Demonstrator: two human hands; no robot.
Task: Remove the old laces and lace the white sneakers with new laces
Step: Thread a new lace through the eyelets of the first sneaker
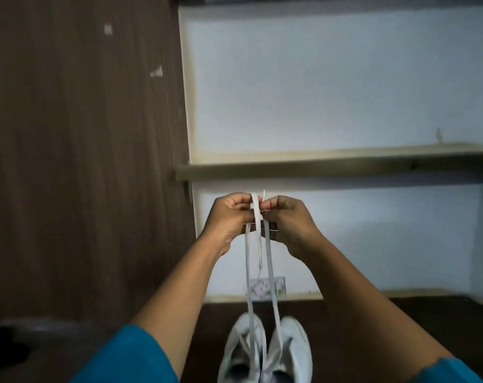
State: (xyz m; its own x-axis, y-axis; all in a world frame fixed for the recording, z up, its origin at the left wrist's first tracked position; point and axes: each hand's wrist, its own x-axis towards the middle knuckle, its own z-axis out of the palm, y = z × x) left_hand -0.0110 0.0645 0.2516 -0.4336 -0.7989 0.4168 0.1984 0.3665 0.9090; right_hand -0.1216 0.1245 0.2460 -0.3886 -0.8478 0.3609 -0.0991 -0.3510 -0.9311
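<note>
Two white sneakers stand side by side on a dark surface at the bottom centre, the left sneaker (241,352) and the right sneaker (291,352), toes pointing away from me. A white lace (270,272) rises from them in two long strands to my raised hands. My left hand (229,219) pinches the left strand near its top end. My right hand (290,222) pinches the right strand beside it. The two hands nearly touch, and the lace ends stick up between the fingertips.
A dark wood panel (83,161) fills the left side. A wooden shelf (331,163) crosses a pale blue wall behind my hands. A small patterned packet (265,287) leans against the wall beyond the sneakers. Teal sleeves cover my upper arms.
</note>
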